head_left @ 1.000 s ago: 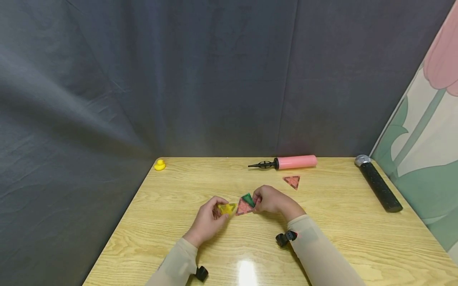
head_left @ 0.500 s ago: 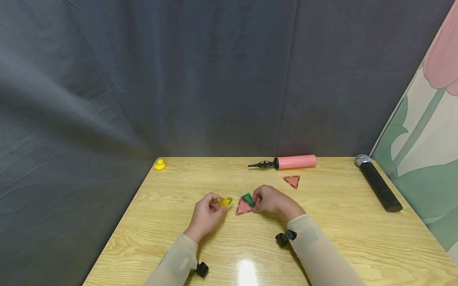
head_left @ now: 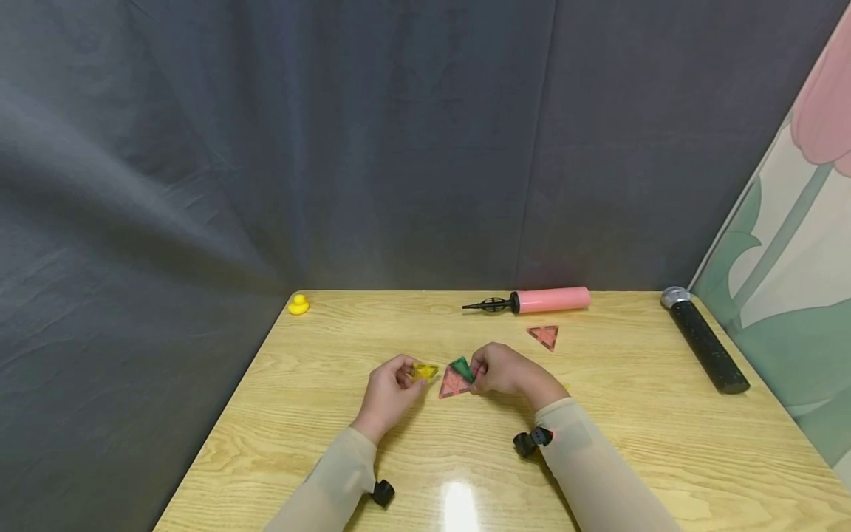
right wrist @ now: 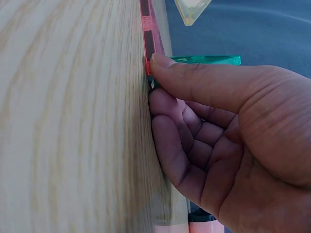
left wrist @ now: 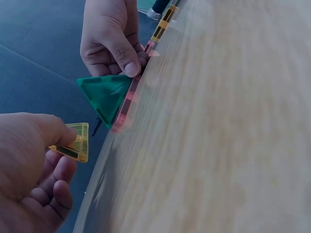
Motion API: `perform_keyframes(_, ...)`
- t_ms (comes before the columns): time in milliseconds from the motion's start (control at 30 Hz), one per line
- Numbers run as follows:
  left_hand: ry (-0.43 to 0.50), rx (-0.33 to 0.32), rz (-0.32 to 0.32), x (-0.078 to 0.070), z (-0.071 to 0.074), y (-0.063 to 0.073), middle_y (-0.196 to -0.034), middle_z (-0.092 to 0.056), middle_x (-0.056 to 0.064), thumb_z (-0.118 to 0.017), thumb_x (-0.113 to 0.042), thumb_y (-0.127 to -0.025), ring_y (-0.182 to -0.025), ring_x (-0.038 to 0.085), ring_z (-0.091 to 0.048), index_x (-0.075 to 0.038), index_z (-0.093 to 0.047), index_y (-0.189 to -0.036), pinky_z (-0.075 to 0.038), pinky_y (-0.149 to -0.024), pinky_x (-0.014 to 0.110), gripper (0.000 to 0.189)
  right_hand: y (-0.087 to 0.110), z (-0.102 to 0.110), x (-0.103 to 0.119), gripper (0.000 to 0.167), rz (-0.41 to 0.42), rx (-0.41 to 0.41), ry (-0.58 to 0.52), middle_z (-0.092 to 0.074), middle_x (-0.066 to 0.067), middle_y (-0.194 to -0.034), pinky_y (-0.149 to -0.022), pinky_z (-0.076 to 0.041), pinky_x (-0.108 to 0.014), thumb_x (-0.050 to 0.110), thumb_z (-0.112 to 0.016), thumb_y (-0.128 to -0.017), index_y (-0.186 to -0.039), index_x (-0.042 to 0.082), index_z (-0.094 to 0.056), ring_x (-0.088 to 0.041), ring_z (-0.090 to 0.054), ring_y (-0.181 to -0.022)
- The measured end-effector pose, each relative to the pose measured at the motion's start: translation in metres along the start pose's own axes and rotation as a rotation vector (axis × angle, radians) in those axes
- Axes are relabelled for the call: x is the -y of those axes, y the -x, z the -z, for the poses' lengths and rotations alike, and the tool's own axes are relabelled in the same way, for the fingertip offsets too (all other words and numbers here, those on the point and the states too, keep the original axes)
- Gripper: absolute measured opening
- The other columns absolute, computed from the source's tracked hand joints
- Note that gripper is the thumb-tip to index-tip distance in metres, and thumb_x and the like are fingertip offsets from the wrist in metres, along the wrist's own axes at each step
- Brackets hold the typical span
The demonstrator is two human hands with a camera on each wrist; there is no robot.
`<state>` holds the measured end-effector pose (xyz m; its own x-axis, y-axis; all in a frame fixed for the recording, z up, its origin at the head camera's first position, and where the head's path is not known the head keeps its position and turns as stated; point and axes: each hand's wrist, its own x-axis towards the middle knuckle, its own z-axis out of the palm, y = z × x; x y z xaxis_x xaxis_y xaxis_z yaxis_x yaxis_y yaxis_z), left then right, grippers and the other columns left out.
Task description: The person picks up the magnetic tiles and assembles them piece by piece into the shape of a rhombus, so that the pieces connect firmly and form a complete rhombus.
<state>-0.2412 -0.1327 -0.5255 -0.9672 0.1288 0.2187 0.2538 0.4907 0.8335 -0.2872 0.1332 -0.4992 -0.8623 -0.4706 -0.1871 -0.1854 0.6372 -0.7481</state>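
Observation:
My left hand [head_left: 388,395] pinches a translucent yellow triangular magnetic tile [head_left: 424,372] between thumb and fingers, raised off the table. Just right of it, a pink triangular magnetic tile [head_left: 453,383] lies flat. A green triangular magnetic tile [left wrist: 104,94] stands up along the pink tile's edge. With its thumb and fingers, my right hand [head_left: 499,368] pinches the lower corner of the green tile, down at the pink one. The right wrist view shows the green tile [right wrist: 209,60] edge-on behind the thumb. A small gap separates the yellow tile from the other two.
Another pink triangular tile [head_left: 545,337] lies farther back, near a pink hand pump [head_left: 552,300]. A yellow tile [left wrist: 165,23] is mostly hidden by the right arm in the head view. A black microphone [head_left: 705,343] lies at right, a yellow rubber duck [head_left: 298,304] at back left.
My left hand drew the yellow tile up and left, away from the pink tile, then moved it slightly right again. The right hand and green tile have stayed in place.

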Motion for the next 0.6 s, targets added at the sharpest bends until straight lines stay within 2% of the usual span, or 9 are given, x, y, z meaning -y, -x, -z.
perform_keyframes(233, 0.007, 0.002, -0.015, -0.002, -0.006, -0.005, -0.094, -0.066, -0.002, -0.083, -0.006, -0.089, -0.076, 0.012, -0.061, -0.012, -0.073, -0.111, -0.055, -0.066, 0.026, 0.025, 0.000, 0.000, -0.001, 0.014, 0.014, -0.001, 0.002, -0.048, 0.001, -0.067, -0.065, -0.039, -0.034, -0.002, -0.078, -0.089, -0.083, 0.006, -0.069, -0.015, -0.042, -0.062)
perform_keyframes(600, -0.018, 0.034, 0.032, -0.005, -0.013, -0.011, -0.095, -0.065, -0.004, -0.082, -0.009, -0.091, -0.077, 0.012, -0.062, -0.014, -0.071, -0.108, -0.056, -0.069, 0.027, 0.021, 0.001, 0.001, 0.000, 0.013, -0.001, 0.007, -0.004, -0.050, 0.001, -0.067, -0.064, -0.039, -0.034, 0.003, -0.081, -0.090, -0.084, 0.008, -0.070, -0.015, -0.043, -0.062)
